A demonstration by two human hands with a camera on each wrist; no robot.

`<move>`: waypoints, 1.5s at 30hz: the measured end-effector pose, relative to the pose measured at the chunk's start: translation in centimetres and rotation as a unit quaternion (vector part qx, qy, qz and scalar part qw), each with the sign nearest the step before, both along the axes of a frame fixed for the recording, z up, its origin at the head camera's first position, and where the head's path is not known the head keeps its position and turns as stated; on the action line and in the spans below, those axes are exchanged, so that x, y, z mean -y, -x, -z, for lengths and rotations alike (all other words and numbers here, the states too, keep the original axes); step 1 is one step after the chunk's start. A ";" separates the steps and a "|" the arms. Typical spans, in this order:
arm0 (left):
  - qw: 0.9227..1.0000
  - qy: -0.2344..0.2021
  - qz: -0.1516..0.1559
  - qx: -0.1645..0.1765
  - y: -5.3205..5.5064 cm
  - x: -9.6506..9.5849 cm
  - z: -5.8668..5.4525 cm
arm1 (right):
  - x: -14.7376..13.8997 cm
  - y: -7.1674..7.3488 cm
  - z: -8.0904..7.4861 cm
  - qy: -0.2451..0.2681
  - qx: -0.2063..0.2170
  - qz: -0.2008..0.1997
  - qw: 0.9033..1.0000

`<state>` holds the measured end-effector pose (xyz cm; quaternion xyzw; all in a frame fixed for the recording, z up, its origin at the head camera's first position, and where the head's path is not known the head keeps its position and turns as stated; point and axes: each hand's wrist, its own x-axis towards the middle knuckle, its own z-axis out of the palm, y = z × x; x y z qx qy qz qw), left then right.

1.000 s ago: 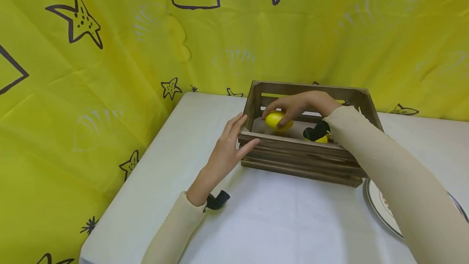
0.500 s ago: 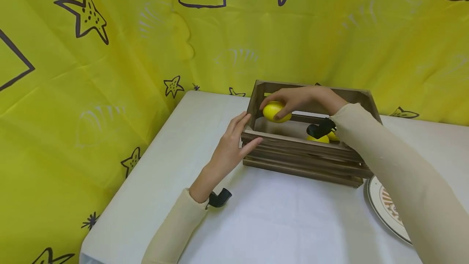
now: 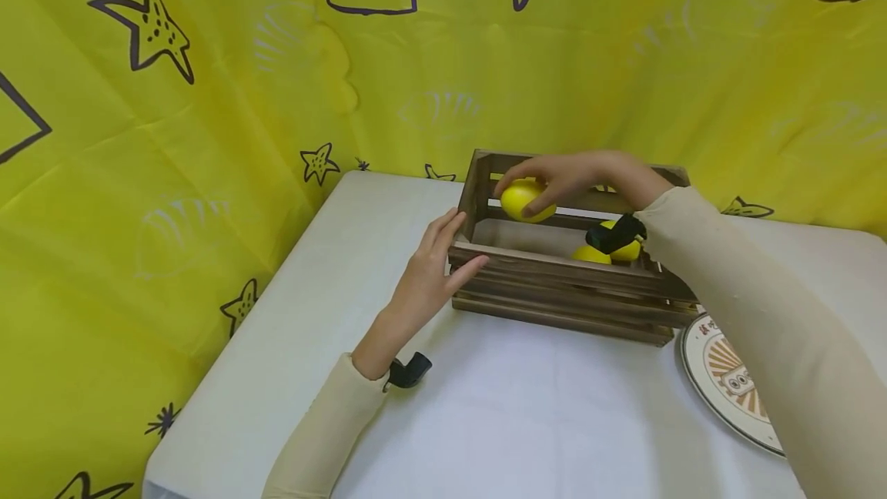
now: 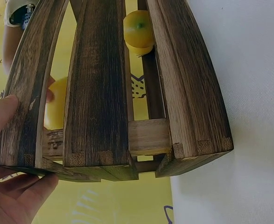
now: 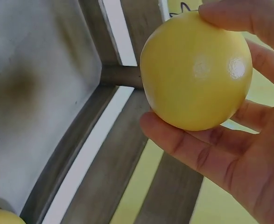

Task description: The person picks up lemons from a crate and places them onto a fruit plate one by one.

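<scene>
My right hand (image 3: 564,175) holds a yellow lemon (image 3: 520,200) between thumb and fingers, over the left half of a slatted wooden crate (image 3: 554,272). In the right wrist view the lemon (image 5: 195,70) looks smooth and shiny, with the crate floor beyond it. My left hand (image 3: 431,268) grips the crate's near left corner, thumb on the front slat and fingers on the end; the left wrist view shows this hand (image 4: 20,186) around the top slat (image 4: 29,93). Two more lemons lie inside at the right, one lemon (image 3: 591,254) nearer the front.
A round plate (image 3: 728,383) with a printed pattern stands right of the crate, partly under my right sleeve (image 3: 762,314). A white cloth covers the table (image 3: 554,406). Behind it hangs a yellow curtain (image 3: 388,60) with drawn stars.
My right hand has lifted the lemon from low in the crate to about rim height. More of the lemons at the right now shows. My left hand keeps its place on the crate corner.
</scene>
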<state>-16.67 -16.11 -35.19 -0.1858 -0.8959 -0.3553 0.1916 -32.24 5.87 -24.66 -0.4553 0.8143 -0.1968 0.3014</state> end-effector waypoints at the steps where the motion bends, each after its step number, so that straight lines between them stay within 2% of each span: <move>1: 1.000 0.000 0.000 0.001 0.0 0.0 0.0 | -0.1 -0.1 -0.2 -0.002 -0.004 -0.001 1.000; 12: 1.000 -0.002 0.002 -0.007 0.0 -0.1 0.0 | -1.4 -1.8 -1.8 0.008 -0.018 -0.019 1.000; 23: 1.000 -0.008 -0.002 -0.005 -0.1 -0.1 0.0 | -3.1 -4.6 -3.4 0.012 -0.043 -0.018 0.999; 30: 1.000 -0.009 0.005 -0.010 -0.2 -0.2 0.0 | -4.9 -6.2 -3.5 0.045 -0.071 -0.032 0.996; 36: 1.000 -0.012 0.006 -0.012 -0.2 -0.5 0.0 | -6.7 -7.2 -2.9 0.052 -0.060 -0.011 0.997; 45: 1.000 -0.019 -0.002 0.011 -0.5 -0.7 0.2 | -10.2 -8.6 -3.1 0.090 -0.080 0.002 0.993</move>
